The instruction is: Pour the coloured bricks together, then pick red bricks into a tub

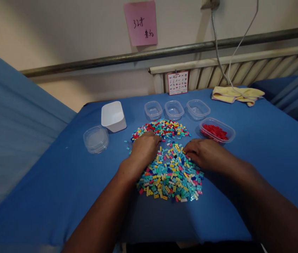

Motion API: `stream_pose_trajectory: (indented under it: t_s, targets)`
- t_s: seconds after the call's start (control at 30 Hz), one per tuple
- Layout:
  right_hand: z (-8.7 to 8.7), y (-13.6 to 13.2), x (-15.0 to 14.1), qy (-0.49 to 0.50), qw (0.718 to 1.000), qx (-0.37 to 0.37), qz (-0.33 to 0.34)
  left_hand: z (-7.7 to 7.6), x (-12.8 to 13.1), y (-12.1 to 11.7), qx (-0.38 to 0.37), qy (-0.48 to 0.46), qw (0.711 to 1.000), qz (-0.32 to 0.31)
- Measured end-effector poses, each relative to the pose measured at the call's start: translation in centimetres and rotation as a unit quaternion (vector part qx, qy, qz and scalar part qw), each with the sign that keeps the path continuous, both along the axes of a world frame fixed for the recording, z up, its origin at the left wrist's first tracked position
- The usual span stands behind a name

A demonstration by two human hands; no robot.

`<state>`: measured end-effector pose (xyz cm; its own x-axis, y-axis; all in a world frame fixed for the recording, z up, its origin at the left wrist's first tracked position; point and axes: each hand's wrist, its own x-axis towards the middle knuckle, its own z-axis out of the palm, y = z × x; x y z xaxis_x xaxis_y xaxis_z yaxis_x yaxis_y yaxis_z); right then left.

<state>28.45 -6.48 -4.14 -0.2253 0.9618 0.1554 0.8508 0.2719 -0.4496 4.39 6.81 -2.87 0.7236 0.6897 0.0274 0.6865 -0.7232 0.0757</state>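
Note:
Small multicoloured toy bricks lie in two heaps. The nearer heap (170, 179) is mostly turquoise and yellow; the farther heap (167, 127) mixes in many red bricks. My left hand (145, 144) rests at the left side between the heaps, its fingers bent together and down to the bricks, the tips partly hidden. At the right edge of the nearer heap, my right hand (201, 151) has its thumb and fingers drawn into a pinch. Whatever is between the fingers of either hand is too small or hidden to see. Red bricks (214, 131) fill a clear tub (230, 135) beyond my right hand.
Three clear plastic tubs, left (153, 110), middle (174, 110) and right (198, 109), stand behind the heaps. To the left are a white bin (113, 116) and stacked clear lids (96, 139). A yellow cloth (235, 95) lies back right on the blue tablecloth (90, 182).

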Motion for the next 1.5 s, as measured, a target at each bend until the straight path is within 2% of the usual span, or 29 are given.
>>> stream_pose_trajectory:
  t_s: [0.17, 0.23, 0.3, 0.33, 0.4, 0.47, 0.57, 0.63, 0.73, 0.83, 1.03, 1.17, 1.37, 1.5]
  targets:
    - [-0.1, -0.1, -0.8, -0.036, 0.999, -0.009, -0.018, 0.0, -0.4, -0.1, -0.009, -0.019, 1.000, 0.003]
    - [-0.2, -0.2, -0.9, -0.054, 0.998, -0.010, -0.018, 0.1, -0.6, -0.2, -0.028, -0.058, 0.998, 0.015]
    - [-0.4, -0.2, -0.9, -0.073, 0.997, -0.014, -0.013, 0.1, -0.8, -0.2, -0.096, -0.144, 0.984, 0.039]
    - [-0.5, -0.2, -1.0, -0.078, 0.997, -0.017, -0.010, 0.1, -0.9, -0.2, -0.151, -0.201, 0.966, 0.056]
    - [-0.6, -0.2, -1.1, -0.070, 0.997, -0.013, -0.014, 0.1, -1.0, -0.4, -0.281, -0.321, 0.900, 0.093]
    - [-0.6, -0.2, -1.3, -0.024, 0.999, 0.018, -0.040, 0.3, -1.0, -0.8, -0.401, -0.413, 0.809, 0.119]
    - [0.0, -0.2, -2.1, 0.098, 0.988, 0.095, -0.079, 0.5, -0.7, -1.8, -0.522, -0.485, 0.688, 0.133]
    - [0.5, -0.1, -2.9, 0.177, 0.972, 0.136, -0.075, 0.5, -0.3, -2.5, -0.570, -0.505, 0.634, 0.136]
    - [0.8, -0.1, -4.3, 0.246, 0.956, 0.152, -0.057, 0.1, 0.6, -3.6, -0.602, -0.515, 0.594, 0.140]
    - [0.2, 0.0, -5.2, 0.272, 0.950, 0.140, -0.055, -0.5, 1.2, -4.3, -0.582, -0.535, 0.596, 0.139]
    - [-1.4, 0.2, -5.5, 0.338, 0.932, 0.091, -0.095, -1.0, 1.3, -4.7, -0.519, -0.527, 0.661, 0.127]
    - [-1.3, 0.1, -5.3, 0.316, 0.936, 0.128, -0.091, -0.8, 1.1, -4.8, -0.481, -0.524, 0.693, 0.120]
    - [-0.7, -0.1, -5.3, 0.237, 0.955, 0.168, -0.063, -1.0, 1.1, -4.7, -0.464, -0.529, 0.699, 0.132]
    - [-0.7, -0.2, -5.7, 0.199, 0.967, 0.153, -0.044, -1.2, 1.3, -5.0, -0.464, -0.521, 0.703, 0.141]
